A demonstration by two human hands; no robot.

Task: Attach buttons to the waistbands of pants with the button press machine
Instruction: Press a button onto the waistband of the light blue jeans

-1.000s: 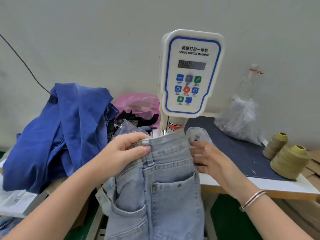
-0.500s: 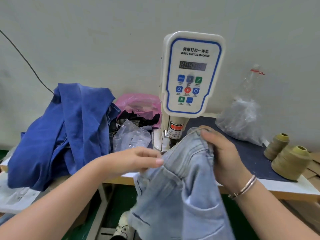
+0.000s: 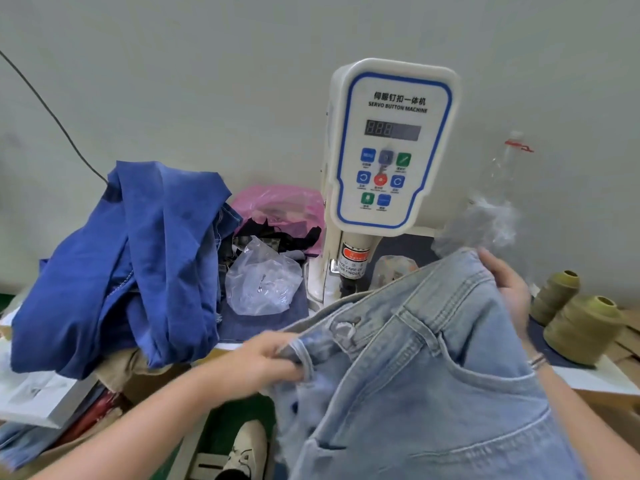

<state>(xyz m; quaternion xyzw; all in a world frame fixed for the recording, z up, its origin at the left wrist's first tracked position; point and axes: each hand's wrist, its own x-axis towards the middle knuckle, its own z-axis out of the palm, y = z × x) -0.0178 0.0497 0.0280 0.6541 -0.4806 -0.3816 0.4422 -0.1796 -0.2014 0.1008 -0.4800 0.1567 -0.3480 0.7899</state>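
Light blue jeans (image 3: 433, 375) hang in front of me, their waistband stretched slantwise below the white servo button machine (image 3: 388, 143). My left hand (image 3: 266, 358) pinches the waistband's left end, beside the buttonhole (image 3: 344, 329). My right hand (image 3: 509, 289) grips the waistband's upper right part from behind, with its fingers curled over the edge. The machine's press head (image 3: 353, 268) stands just behind the waistband, partly hidden by the denim. No button is visible on the jeans.
A heap of dark blue pants (image 3: 121, 265) lies at the left. A clear plastic bag (image 3: 263, 278) and a pink bag (image 3: 277, 206) sit beside the machine. Olive thread cones (image 3: 581, 327) and a clear bottle (image 3: 502, 188) stand at the right. My shoe (image 3: 246, 452) is below.
The jeans have been turned from back-pocket side to front, with the waistband spread out. My right hand moved right and up with the band; my left hand shifted to grip its left end.
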